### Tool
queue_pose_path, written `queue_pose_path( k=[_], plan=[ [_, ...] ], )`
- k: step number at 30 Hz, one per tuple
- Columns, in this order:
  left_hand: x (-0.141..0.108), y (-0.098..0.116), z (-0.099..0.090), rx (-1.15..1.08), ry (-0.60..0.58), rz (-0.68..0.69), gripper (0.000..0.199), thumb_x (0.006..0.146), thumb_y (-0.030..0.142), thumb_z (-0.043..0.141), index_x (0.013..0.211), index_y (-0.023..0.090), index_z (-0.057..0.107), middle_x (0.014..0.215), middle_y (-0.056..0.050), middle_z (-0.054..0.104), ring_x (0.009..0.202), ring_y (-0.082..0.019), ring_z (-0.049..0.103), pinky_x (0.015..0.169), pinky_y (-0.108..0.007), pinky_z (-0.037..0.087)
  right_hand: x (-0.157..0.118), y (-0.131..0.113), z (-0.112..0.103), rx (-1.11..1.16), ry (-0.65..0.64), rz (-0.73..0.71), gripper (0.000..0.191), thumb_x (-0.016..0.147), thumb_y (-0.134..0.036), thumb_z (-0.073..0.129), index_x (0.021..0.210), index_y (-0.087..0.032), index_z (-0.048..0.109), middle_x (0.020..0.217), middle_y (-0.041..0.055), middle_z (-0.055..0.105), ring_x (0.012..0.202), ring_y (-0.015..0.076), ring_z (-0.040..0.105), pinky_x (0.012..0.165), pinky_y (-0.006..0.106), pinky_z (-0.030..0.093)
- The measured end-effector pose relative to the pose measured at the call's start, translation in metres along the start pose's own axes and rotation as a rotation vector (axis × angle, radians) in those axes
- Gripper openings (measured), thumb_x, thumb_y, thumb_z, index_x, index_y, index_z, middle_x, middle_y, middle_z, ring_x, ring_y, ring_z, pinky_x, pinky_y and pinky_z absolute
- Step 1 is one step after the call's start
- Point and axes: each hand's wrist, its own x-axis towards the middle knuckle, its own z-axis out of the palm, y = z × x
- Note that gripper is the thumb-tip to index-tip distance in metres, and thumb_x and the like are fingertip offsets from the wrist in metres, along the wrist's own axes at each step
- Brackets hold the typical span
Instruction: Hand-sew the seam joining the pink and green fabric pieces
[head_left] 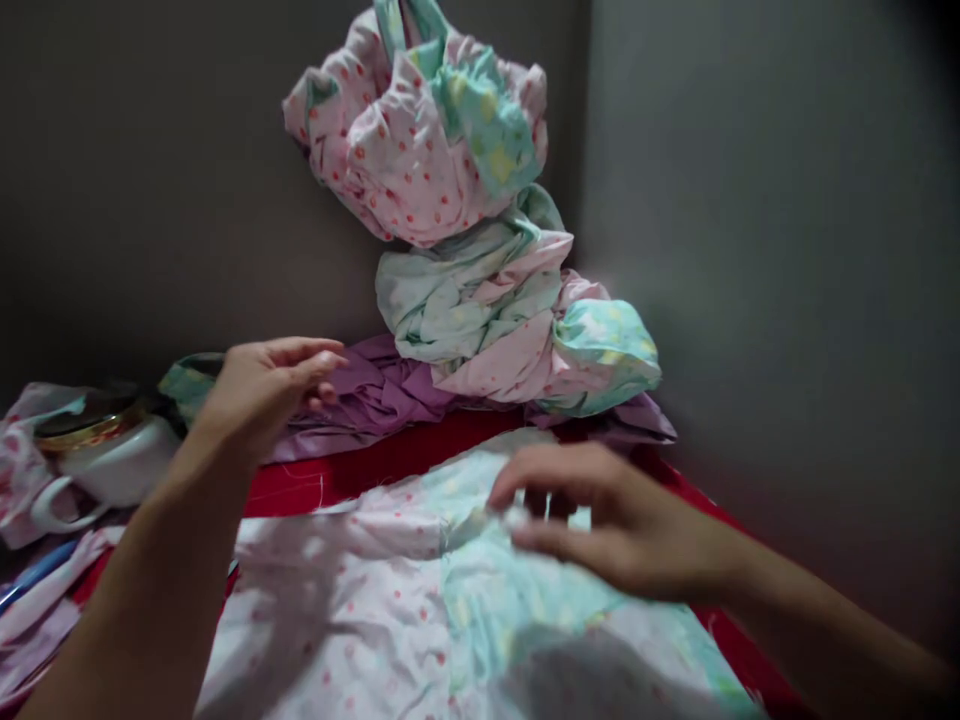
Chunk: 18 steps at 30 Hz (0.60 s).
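A patchwork cloth (390, 610) of pink-dotted and mint-green pieces lies spread over a red cloth (360, 470). Above its right half is my right hand (600, 520), with thumb and fingers curved around something small and whitish that is blurred. My left hand (277, 385) is raised beyond the cloth's far left corner, in front of a purple cloth (390, 385). Its thumb and forefinger are close together, and whatever may be between them is too small to make out.
Bunched pink and green cloths (480, 300) are piled at the back against the grey wall (750, 250). At the left stand a white mug (124, 465) and a gold-rimmed container, beside a blue object (37, 575) and more crumpled fabric.
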Motion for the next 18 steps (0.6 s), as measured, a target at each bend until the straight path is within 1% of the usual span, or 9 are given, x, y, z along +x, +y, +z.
queue_pose_path(
  k=[1, 3, 5, 7, 10, 12, 14, 16, 18],
  plan=[
    [-0.011, 0.012, 0.011, -0.088, -0.112, -0.024, 0.043, 0.064, 0.029, 0.062, 0.104, 0.011, 0.059, 0.088, -0.006, 0.067, 0.050, -0.007, 0.053, 0.049, -0.021, 0.043, 0.007, 0.001, -0.011, 0.132, 0.125, 0.055, 0.015, 0.076, -0.023, 0.060, 0.088, -0.014, 0.061, 0.071, 0.0014, 0.058, 0.059, 0.0105, 0.053, 0.049, 0.019, 0.043],
    [-0.031, 0.029, 0.033, -0.209, -0.262, -0.060, 0.054, 0.059, 0.027, 0.063, 0.110, 0.012, 0.055, 0.093, -0.011, 0.067, 0.041, -0.007, 0.051, 0.041, -0.022, 0.041, 0.023, 0.003, -0.026, 0.375, 0.253, 0.098, 0.020, 0.073, -0.026, 0.065, 0.088, -0.014, 0.061, 0.064, -0.0013, 0.055, 0.052, 0.0083, 0.050, 0.044, 0.018, 0.042],
    [-0.048, 0.035, 0.053, -0.433, -0.430, -0.165, 0.065, 0.058, 0.022, 0.065, 0.120, 0.016, 0.046, 0.106, -0.013, 0.062, 0.038, -0.006, 0.049, 0.035, -0.020, 0.035, 0.037, 0.006, -0.031, 0.531, 0.266, 0.084, 0.025, 0.069, -0.025, 0.069, 0.090, -0.013, 0.062, 0.064, -0.0015, 0.056, 0.051, 0.0073, 0.050, 0.046, 0.017, 0.043],
    [-0.058, 0.032, 0.070, -0.647, -0.615, -0.225, 0.065, 0.060, 0.020, 0.066, 0.121, 0.021, 0.044, 0.110, -0.011, 0.059, 0.040, -0.005, 0.051, 0.035, -0.018, 0.034, 0.047, 0.008, -0.027, 0.637, 0.239, 0.065, 0.027, 0.067, -0.022, 0.072, 0.089, -0.012, 0.062, 0.066, -0.0002, 0.060, 0.054, 0.0070, 0.053, 0.049, 0.017, 0.044],
    [-0.066, 0.020, 0.087, -0.738, -0.855, -0.266, 0.051, 0.062, 0.025, 0.068, 0.110, 0.020, 0.053, 0.091, -0.008, 0.063, 0.040, -0.006, 0.052, 0.034, -0.017, 0.034, 0.056, 0.013, -0.015, 0.857, 0.249, 0.098, 0.025, 0.061, -0.016, 0.076, 0.081, -0.011, 0.061, 0.071, 0.0006, 0.062, 0.055, 0.0071, 0.055, 0.050, 0.016, 0.044],
    [-0.066, 0.014, 0.091, -0.686, -0.888, -0.326, 0.040, 0.062, 0.030, 0.068, 0.098, 0.014, 0.058, 0.064, -0.004, 0.061, 0.032, -0.006, 0.044, 0.029, -0.016, 0.027, 0.057, 0.017, -0.012, 0.978, 0.275, 0.130, 0.026, 0.059, -0.011, 0.076, 0.077, -0.012, 0.058, 0.071, -0.0002, 0.062, 0.053, 0.0061, 0.054, 0.046, 0.014, 0.043],
    [-0.061, 0.011, 0.086, -0.630, -0.844, -0.365, 0.031, 0.064, 0.034, 0.067, 0.083, 0.012, 0.059, 0.042, 0.006, 0.042, 0.027, -0.002, 0.025, 0.027, -0.014, 0.016, 0.057, 0.022, -0.016, 1.053, 0.278, 0.155, 0.027, 0.059, -0.007, 0.075, 0.076, -0.013, 0.055, 0.066, -0.0027, 0.059, 0.047, 0.0039, 0.050, 0.040, 0.011, 0.039],
    [-0.050, 0.008, 0.073, -0.601, -0.729, -0.354, 0.026, 0.066, 0.037, 0.065, 0.073, 0.015, 0.054, 0.039, 0.013, 0.024, 0.031, 0.000, 0.011, 0.029, -0.014, 0.008, 0.056, 0.027, -0.027, 1.134, 0.253, 0.189, 0.026, 0.061, -0.006, 0.073, 0.074, -0.013, 0.052, 0.059, -0.0053, 0.054, 0.041, 0.0011, 0.043, 0.033, 0.007, 0.031],
    [-0.032, 0.003, 0.053, -0.565, -0.565, -0.309, 0.025, 0.071, 0.039, 0.059, 0.071, 0.018, 0.048, 0.043, 0.013, 0.018, 0.033, -0.001, 0.008, 0.030, -0.014, 0.008, 0.053, 0.032, -0.040, 1.236, 0.211, 0.226, 0.025, 0.063, -0.006, 0.071, 0.072, -0.013, 0.049, 0.059, -0.0051, 0.052, 0.037, -0.0016, 0.037, 0.029, 0.004, 0.025]
  ],
)
